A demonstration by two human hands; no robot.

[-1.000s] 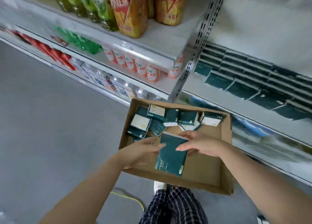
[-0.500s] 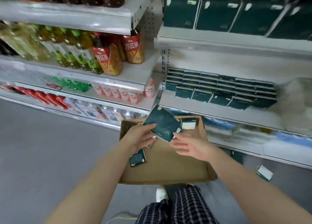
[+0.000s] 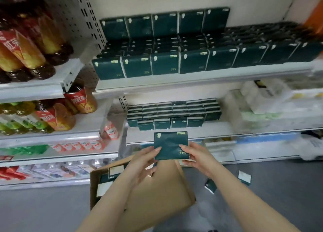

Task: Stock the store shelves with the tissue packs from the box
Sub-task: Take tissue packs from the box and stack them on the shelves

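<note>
Holds one dark green tissue pack (image 3: pixel 170 145) face toward the camera, above the cardboard box (image 3: pixel 157 196) and just in front of the lower shelf (image 3: pixel 218 129). Grips its left edge with the left hand (image 3: pixel 145 161); clamps its right edge with the right hand (image 3: pixel 194 155), thumb on its face. Shows more packs (image 3: pixel 104 177) in the box's left end, stacked rows (image 3: pixel 173 112) on that shelf, and two loose packs (image 3: pixel 244 176) on the floor at right.
</note>
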